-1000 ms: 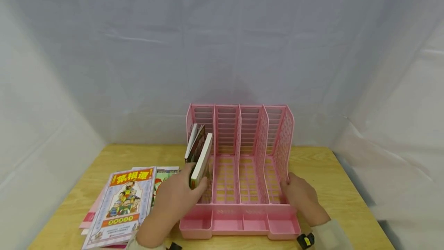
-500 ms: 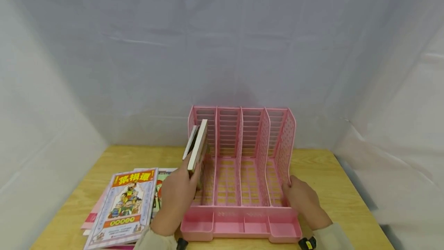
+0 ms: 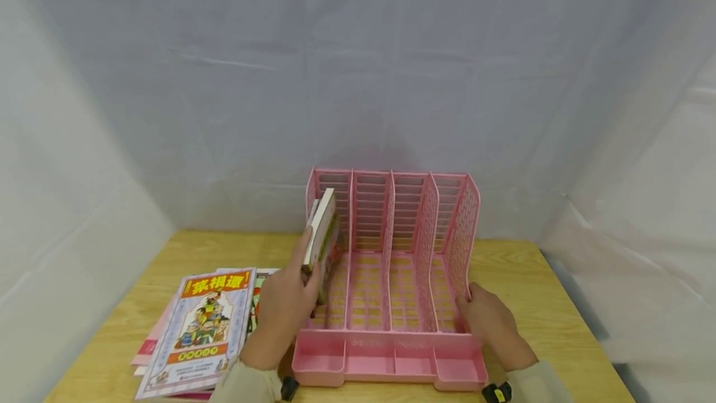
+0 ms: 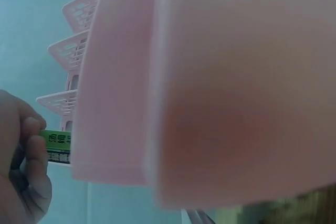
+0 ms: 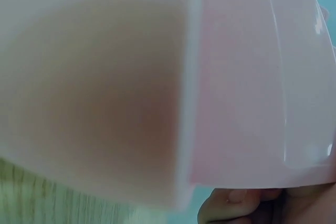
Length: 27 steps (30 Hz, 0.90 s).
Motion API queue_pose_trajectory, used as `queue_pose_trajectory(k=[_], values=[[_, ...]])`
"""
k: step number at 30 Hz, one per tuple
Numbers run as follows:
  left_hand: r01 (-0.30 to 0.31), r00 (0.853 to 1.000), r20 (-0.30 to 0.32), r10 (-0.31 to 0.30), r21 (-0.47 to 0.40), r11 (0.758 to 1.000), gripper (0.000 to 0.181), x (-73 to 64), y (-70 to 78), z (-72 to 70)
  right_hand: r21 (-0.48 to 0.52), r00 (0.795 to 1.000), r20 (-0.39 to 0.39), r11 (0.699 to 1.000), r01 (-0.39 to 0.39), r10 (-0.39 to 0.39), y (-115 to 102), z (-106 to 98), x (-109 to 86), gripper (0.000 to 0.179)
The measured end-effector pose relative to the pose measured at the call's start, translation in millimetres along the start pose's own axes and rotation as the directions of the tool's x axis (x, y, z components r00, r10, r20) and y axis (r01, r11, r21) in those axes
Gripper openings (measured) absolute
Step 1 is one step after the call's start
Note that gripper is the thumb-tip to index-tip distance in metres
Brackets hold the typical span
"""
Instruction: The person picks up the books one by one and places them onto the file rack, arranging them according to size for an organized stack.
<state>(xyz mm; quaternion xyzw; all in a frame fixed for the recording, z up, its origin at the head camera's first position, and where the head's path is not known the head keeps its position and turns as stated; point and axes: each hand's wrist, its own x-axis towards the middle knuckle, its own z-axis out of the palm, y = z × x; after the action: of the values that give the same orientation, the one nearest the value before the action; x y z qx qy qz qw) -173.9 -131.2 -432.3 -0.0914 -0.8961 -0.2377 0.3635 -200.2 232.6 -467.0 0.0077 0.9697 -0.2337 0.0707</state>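
In the head view, my left hand [image 3: 284, 303] holds a thick book [image 3: 323, 229] by its near edge, thumb on one side and fingers on the other. The book stands slightly tilted in the leftmost slot of a pink desk file rack [image 3: 391, 322], against a thinner book [image 3: 313, 209] on its left. A green book end [image 4: 56, 140] shows by the left fingertips in the left wrist view. My right hand [image 3: 491, 323] grips the lower front edge of the rack's right side panel. Its fingers are partly hidden behind the pink plastic in the right wrist view.
A pile of booklets, topped by one with a cartoon cover [image 3: 201, 328], lies left of the rack on the wooden table [image 3: 509, 266]. Shallow front trays [image 3: 319, 378] run along the rack's base. Grey-white sheeting [image 3: 358, 79] hangs behind and at both sides.
My left hand has pushed the thick book farther back into the leftmost slot, and it now stands closer against the thinner book. My right hand stays on the rack's side panel.
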Motion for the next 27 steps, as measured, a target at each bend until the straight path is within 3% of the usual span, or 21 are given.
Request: queue_pose_trajectory(k=[6,14,20,23,27], values=[[-0.014,1.000,-0.008,0.014,-0.027,1.000,0.074,0.4,-4.2,0.5,0.032,1.000,0.002,0.999,-0.008,0.008,1.0,0.8,-0.1,0.032],[-0.002,1.000,0.023,0.004,-0.062,0.998,0.062,8.8,5.9,-8.6,0.059,1.000,0.006,0.998,-0.006,0.006,0.1,-1.5,-0.3,0.033],[0.042,0.995,0.093,-0.040,-0.023,0.999,0.056,14.9,7.6,-10.8,0.067,1.000,-0.004,0.998,-0.008,0.009,-0.9,-2.3,1.3,0.034],[0.077,0.980,0.186,-0.073,-0.015,0.997,0.062,16.2,3.5,-15.9,0.068,1.000,0.004,0.998,-0.014,0.014,-0.5,-1.1,1.9,0.034],[0.099,0.919,0.385,-0.085,-0.016,0.995,0.082,15.9,-2.2,-29.2,0.059,1.000,0.012,0.998,-0.017,0.016,0.3,2.0,1.8,0.033]])
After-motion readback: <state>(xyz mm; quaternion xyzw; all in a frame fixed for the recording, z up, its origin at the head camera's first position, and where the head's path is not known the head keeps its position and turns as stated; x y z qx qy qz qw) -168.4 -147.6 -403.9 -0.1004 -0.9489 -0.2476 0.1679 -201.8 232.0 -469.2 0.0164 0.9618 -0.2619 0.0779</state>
